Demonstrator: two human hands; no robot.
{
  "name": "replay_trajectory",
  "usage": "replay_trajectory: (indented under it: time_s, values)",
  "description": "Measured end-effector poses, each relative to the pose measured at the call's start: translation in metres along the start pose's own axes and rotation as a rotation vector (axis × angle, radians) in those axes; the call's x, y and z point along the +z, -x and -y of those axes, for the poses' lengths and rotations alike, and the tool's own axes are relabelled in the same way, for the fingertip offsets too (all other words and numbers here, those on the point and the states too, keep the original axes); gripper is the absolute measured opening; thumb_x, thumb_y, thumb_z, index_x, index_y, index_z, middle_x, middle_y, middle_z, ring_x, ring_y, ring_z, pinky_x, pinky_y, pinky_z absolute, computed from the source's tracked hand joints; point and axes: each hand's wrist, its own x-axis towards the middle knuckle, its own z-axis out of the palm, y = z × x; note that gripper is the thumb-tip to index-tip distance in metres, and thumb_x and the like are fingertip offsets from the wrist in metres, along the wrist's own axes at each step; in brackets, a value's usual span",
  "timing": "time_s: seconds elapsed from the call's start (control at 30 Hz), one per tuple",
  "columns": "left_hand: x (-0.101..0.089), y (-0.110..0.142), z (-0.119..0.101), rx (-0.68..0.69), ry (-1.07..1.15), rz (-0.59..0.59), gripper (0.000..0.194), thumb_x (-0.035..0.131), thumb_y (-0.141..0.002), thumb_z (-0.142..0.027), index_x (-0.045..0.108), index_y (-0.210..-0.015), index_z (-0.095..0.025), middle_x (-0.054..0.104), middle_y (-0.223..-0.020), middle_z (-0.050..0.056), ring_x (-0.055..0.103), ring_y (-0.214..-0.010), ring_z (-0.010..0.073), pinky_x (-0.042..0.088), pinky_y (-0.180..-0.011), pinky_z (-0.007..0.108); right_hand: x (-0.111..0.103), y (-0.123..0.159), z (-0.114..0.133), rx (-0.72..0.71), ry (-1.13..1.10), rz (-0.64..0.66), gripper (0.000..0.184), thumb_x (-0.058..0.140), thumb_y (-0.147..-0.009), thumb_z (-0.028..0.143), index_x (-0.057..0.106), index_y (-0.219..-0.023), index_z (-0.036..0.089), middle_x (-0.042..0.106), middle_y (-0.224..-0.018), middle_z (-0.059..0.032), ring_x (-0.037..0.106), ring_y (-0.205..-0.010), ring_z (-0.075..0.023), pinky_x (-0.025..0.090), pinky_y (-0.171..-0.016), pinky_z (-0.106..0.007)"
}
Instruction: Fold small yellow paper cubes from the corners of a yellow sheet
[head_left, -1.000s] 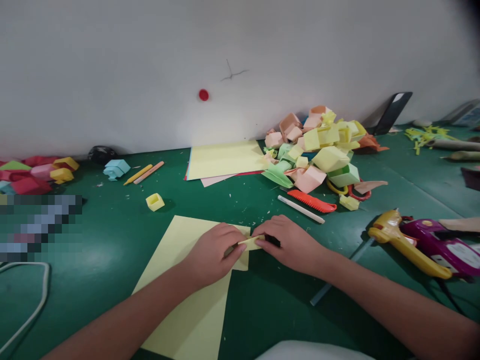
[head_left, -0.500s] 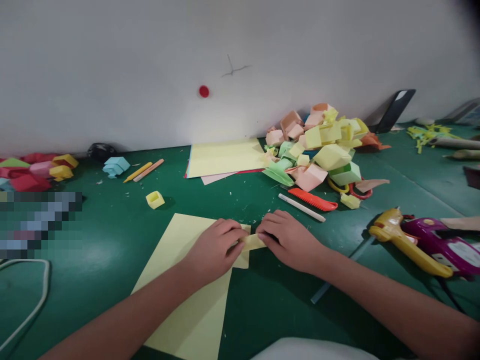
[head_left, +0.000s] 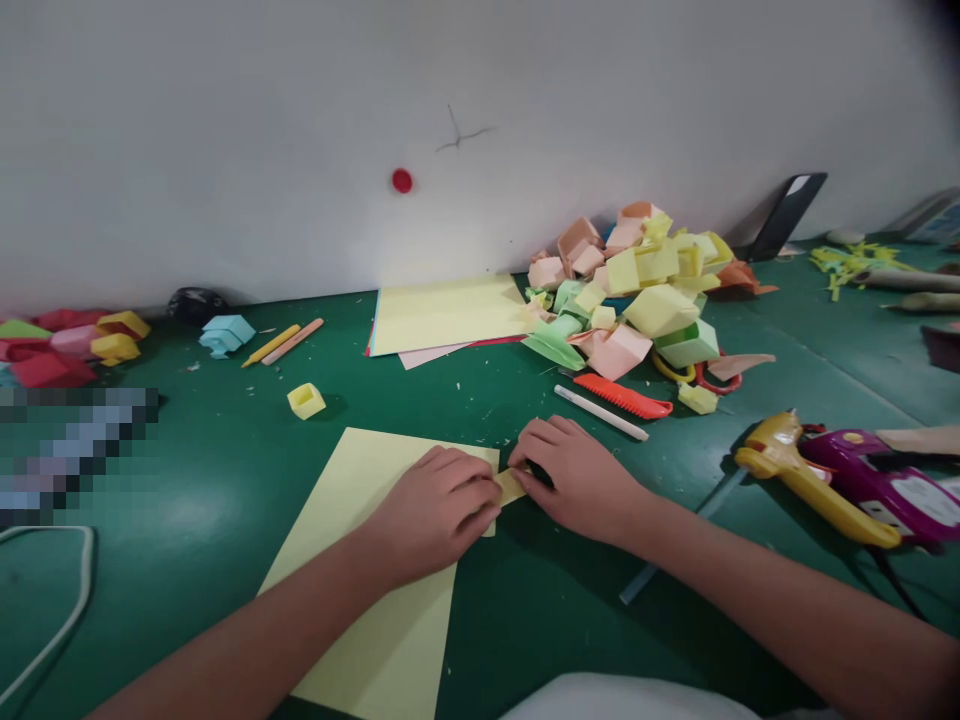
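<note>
Between my two hands is a small folded strip of yellow paper. My left hand is closed on its left end, over the corner of a large yellow paper sheet. Fingers of my right hand pinch the strip's right end. Much of the strip is hidden under the fingers. Beyond the sheet stands a small open yellow paper box. An orange-red cutter and a white stick-like pen lie just past my right hand.
Folded paper boxes are heaped at the back right, with scissors partly beneath. Paper sheets lie against the wall. A yellow and purple glue gun with a glue stick rests at right. Red and yellow paper pieces sit far left.
My left fingers have slid a little right and down over the strip, covering more of it. The strip now tilts more. The whole view has shifted slightly.
</note>
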Motion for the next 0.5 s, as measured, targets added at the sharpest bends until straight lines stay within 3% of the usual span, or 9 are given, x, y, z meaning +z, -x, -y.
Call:
replay_trajectory:
  time_s: [0.13, 0.3, 0.5]
  values:
    - [-0.0001, 0.0002, -0.0009, -0.004, 0.004, 0.002, 0.011, 0.061, -0.094, -0.026, 0.068, -0.101, -0.020, 0.069, -0.106, 0.005, 0.062, -0.101, 0.0215, 0.048, -0.089, 0.038, -0.0022, 0.0015, -0.0025, -0.013, -0.040, 0.013, 0.007, 0.056, -0.094, 0.015, 0.058, -0.088, 0.020, 0.061, -0.092, -0.0037, 0.049, -0.085, -0.0208, 0.038, -0.080, -0.037]
    - [0.0006, -0.0005, -0.0004, -0.089, -0.024, -0.034, 0.024, 0.058, -0.095, -0.022, 0.062, -0.118, -0.019, 0.068, -0.115, 0.007, 0.062, -0.106, 0.0229, 0.051, -0.092, 0.039, -0.0068, 0.0017, -0.0052, -0.031, -0.196, -0.037, 0.010, 0.058, -0.092, 0.010, 0.058, -0.089, 0.020, 0.063, -0.089, -0.0030, 0.052, -0.084, -0.0196, 0.041, -0.078, -0.035]
    - [0.0016, 0.0026, 0.0004, -0.101, -0.023, -0.139, 0.028, 0.050, -0.094, -0.012, 0.059, -0.119, -0.020, 0.066, -0.114, 0.008, 0.061, -0.104, 0.0209, 0.052, -0.089, 0.035, -0.0086, 0.0025, -0.0076, -0.248, -0.227, -0.119, 0.008, 0.054, -0.098, 0.016, 0.060, -0.097, 0.020, 0.069, -0.097, -0.0044, 0.058, -0.091, -0.0194, 0.044, -0.085, -0.037]
